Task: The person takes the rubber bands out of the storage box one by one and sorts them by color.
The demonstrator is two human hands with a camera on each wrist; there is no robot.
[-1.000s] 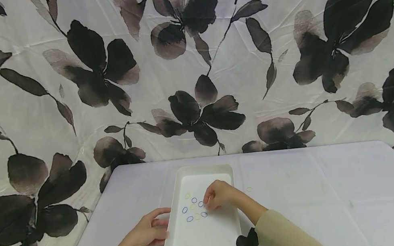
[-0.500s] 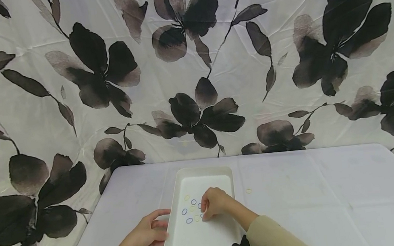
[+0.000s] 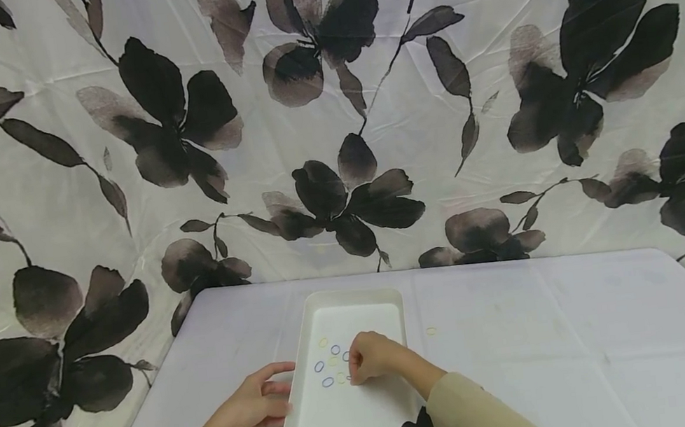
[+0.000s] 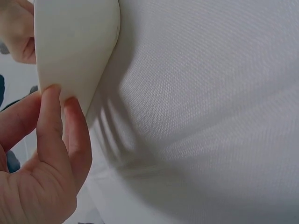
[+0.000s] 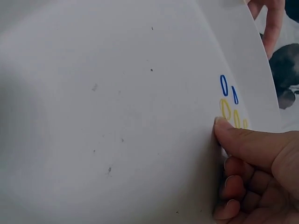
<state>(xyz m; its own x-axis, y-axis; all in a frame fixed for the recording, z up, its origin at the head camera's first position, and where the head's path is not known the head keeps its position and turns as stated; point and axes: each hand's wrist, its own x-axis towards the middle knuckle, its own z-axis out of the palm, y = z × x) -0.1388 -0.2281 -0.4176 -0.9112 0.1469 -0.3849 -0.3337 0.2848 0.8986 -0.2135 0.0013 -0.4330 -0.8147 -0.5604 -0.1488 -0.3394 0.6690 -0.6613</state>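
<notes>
"Inside the white tray point(image 3: 347, 424), where does the blue ring point(image 3: 349, 378) lie relative to the right hand point(image 3: 376, 356)?"

"Right at its fingertips, partly covered by them, with a yellow ring point(image 3: 341, 378) just to its left."

"Does that hand grip it?"

"Its fingers are curled and the thumb tip points to the tray floor; whether the ring is pinched, one cannot tell."

"And the left hand point(image 3: 244, 404)?"

"Loosely bent fingers, holding nothing, their tips touching the tray's left wall."
</notes>
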